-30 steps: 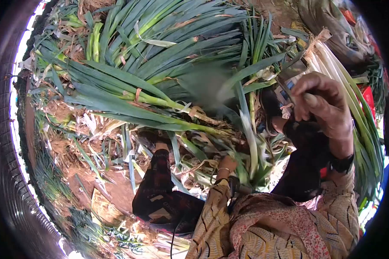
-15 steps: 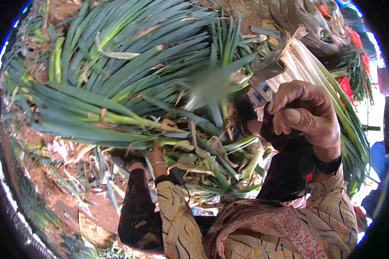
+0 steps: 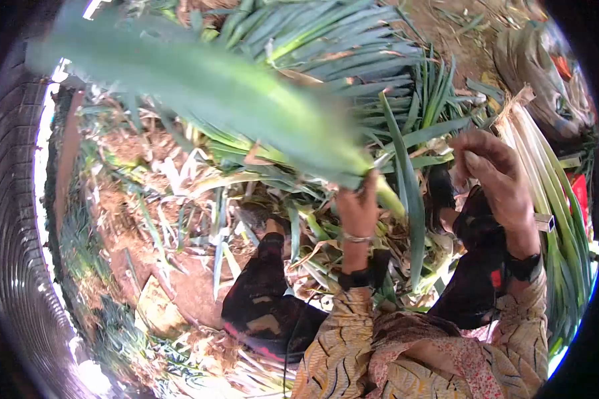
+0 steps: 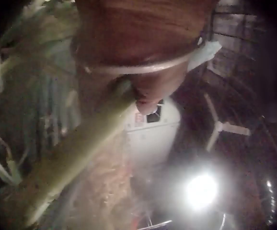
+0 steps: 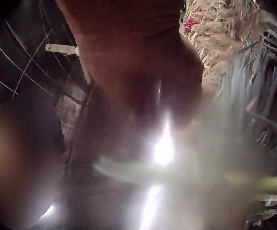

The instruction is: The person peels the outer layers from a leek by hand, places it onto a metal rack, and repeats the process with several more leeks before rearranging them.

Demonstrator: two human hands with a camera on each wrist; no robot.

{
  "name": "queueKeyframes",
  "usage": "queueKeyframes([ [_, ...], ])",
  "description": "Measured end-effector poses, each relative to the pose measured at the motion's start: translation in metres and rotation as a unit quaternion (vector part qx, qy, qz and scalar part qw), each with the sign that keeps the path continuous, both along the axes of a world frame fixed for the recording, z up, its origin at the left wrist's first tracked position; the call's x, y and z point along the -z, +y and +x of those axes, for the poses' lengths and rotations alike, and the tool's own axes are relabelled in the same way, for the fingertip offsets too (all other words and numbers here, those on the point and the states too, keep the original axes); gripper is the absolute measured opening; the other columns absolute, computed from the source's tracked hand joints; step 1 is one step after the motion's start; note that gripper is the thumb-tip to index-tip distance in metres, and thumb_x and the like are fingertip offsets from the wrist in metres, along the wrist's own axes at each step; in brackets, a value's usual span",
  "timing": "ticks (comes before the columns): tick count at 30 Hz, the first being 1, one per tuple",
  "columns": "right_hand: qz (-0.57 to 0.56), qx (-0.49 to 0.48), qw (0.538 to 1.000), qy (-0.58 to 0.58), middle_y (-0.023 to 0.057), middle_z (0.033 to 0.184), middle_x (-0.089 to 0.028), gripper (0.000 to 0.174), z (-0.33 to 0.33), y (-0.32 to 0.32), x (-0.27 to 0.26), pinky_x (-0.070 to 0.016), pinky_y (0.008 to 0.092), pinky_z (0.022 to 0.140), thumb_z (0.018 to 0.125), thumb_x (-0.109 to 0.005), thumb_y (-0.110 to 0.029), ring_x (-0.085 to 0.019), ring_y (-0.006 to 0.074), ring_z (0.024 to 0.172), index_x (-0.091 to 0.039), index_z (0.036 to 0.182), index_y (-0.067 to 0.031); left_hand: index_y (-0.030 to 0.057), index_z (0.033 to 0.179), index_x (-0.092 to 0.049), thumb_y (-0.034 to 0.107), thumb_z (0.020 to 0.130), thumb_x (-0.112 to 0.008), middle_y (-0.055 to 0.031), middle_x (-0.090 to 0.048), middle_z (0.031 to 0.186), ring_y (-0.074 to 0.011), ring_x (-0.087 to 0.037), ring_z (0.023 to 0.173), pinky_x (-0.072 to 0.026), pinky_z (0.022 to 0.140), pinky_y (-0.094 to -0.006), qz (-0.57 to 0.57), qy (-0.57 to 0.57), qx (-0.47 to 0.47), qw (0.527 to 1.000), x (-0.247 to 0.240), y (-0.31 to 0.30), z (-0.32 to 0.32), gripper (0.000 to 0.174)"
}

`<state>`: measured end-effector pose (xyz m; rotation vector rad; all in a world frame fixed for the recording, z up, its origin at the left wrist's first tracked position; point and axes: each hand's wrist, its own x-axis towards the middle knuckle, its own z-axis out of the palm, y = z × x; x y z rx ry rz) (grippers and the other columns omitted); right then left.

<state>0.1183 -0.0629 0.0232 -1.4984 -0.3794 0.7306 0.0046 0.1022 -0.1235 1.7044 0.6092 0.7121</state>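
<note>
In the head view my left hand (image 3: 358, 214) grips the lower stalk of a green leek (image 3: 273, 110), whose blurred leaves stretch to the upper left. The left wrist view shows the pale stalk (image 4: 81, 155) running diagonally below my left hand (image 4: 145, 91). My right hand (image 3: 502, 178) is raised at the right with fingers bent and the thumb near them; whether it holds anything is hidden. A metal bar end (image 3: 544, 222) shows beside its wrist. In the right wrist view a blurred green stalk (image 5: 272, 186) passes below my right hand (image 5: 138, 62).
A large heap of leeks (image 3: 353, 56) lies ahead. A bundle with white stalks (image 3: 529, 133) leans at the right, near a sack (image 3: 536, 73). Leaf scraps and a flat tan piece (image 3: 158, 307) lie on the ground at the left, near my leg (image 3: 266, 299).
My left hand went left and down to the leeks, then came up and right with one gripped. The right hand stays raised. The metal piece above it earlier now shows only by the wrist.
</note>
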Motion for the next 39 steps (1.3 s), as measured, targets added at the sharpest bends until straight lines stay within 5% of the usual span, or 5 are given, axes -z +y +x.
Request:
queueKeyframes([
  [3, 0.062, 0.016, 0.998, -0.027, 0.0067, 0.111, -0.056, 0.046, -0.009, 0.010, 0.006, -0.0380, 0.0288, 0.093, 0.089, -0.059, -0.020, -0.047, 0.0145, 0.108, -0.045, 0.127, 0.0009, -0.0014, 0.105, -0.058, 0.016, 0.086, -0.058, -0.0211, -0.061, 0.104, -0.0330, -0.060, 0.092, -0.0469, 0.079, -0.0366, 0.045, -0.007, 0.095, 0.994, -0.053, -0.027, 0.018, 0.026],
  [11, 0.241, 0.289, 0.926, -0.016, 0.0029, 0.096, -0.061, 0.031, 0.008, -0.012, 0.013, -0.0435, 0.0254, 0.076, 0.084, -0.058, -0.011, -0.057, 0.0115, 0.085, -0.056, 0.113, -0.0034, -0.0010, 0.114, -0.054, 0.002, 0.078, -0.055, -0.0224, -0.057, 0.110, -0.0394, -0.052, 0.108, -0.0435, 0.088, -0.0436, 0.149, -0.158, 0.096, 0.971, -0.080, -0.115, 0.015, 0.036],
  [22, 0.322, 0.336, 0.885, 0.016, 0.0079, 0.100, -0.060, 0.030, 0.034, -0.071, 0.014, -0.0439, 0.0302, 0.078, 0.083, -0.058, -0.011, -0.054, 0.0150, 0.085, -0.053, 0.110, 0.0015, 0.0047, 0.115, -0.052, 0.017, 0.077, -0.062, -0.0220, -0.061, 0.094, -0.0407, -0.058, 0.086, -0.0458, 0.074, -0.0488, 0.073, 0.503, 0.281, 0.814, 0.070, -0.045, -0.119, 0.041],
  [25, 0.341, 0.297, 0.890, -0.062, 0.0058, 0.092, -0.056, 0.034, 0.037, -0.075, 0.010, -0.0413, 0.0286, 0.075, 0.081, -0.059, -0.008, -0.051, 0.0145, 0.079, -0.050, 0.114, 0.0000, 0.0036, 0.111, -0.055, 0.019, 0.076, -0.063, -0.0218, -0.062, 0.093, -0.0409, -0.059, 0.084, -0.0457, 0.074, -0.0493, 0.170, 0.424, 0.273, 0.846, 0.140, -0.043, -0.158, 0.039],
  [39, 0.138, 0.046, 0.984, -0.100, 0.0078, 0.106, -0.061, 0.040, -0.005, -0.055, -0.018, -0.0478, 0.0329, 0.078, 0.076, -0.065, -0.017, -0.058, 0.0176, 0.091, -0.058, 0.113, -0.0021, -0.0015, 0.099, -0.061, 0.023, 0.084, -0.062, -0.0076, -0.064, 0.093, -0.0144, -0.058, 0.079, -0.0473, 0.067, -0.0307, -0.054, -0.012, 0.303, 0.951, -0.113, -0.097, 0.027, 0.029],
])
